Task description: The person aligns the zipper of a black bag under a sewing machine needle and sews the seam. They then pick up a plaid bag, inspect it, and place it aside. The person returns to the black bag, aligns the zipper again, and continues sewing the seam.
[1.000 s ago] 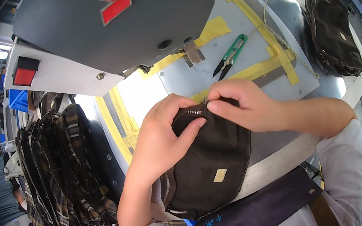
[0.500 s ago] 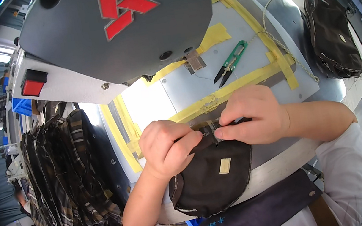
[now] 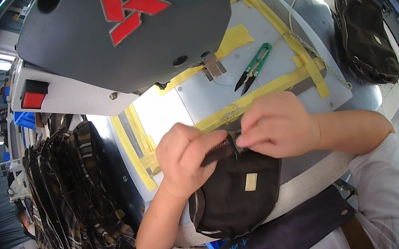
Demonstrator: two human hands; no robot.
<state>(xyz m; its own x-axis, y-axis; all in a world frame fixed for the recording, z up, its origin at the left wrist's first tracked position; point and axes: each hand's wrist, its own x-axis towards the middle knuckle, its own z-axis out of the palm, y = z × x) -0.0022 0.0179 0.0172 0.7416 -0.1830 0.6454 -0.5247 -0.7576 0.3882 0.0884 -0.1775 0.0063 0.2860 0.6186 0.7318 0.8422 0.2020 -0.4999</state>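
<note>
A dark brown fabric pouch piece [image 3: 225, 200] with a small cream label [image 3: 251, 182] hangs over the near edge of the work surface. My left hand [image 3: 183, 157] pinches the zipper strip [image 3: 220, 149] at its upper edge, the teeth showing under my fingers. Close beside it, my right hand [image 3: 276, 126] grips the same upper edge between thumb and fingertips. A narrow gap separates the two hands, where the strip's short cross seam shows. My right fingers hide part of the fabric they hold.
A grey sewing machine head [image 3: 130, 32] stands ahead. Green thread snips [image 3: 255, 68] lie on the plate, which has yellow tape [image 3: 229, 115] around it. Brown pouches [image 3: 368, 37] rest at the far right with a cord nearby. Plaid and dark pieces [image 3: 73, 188] hang in a stack at left.
My left hand has turned and its fingers now lie farther along the zipper strip, exposing the teeth. The pouch piece has shifted slightly right. My right hand stays nearly in place.
</note>
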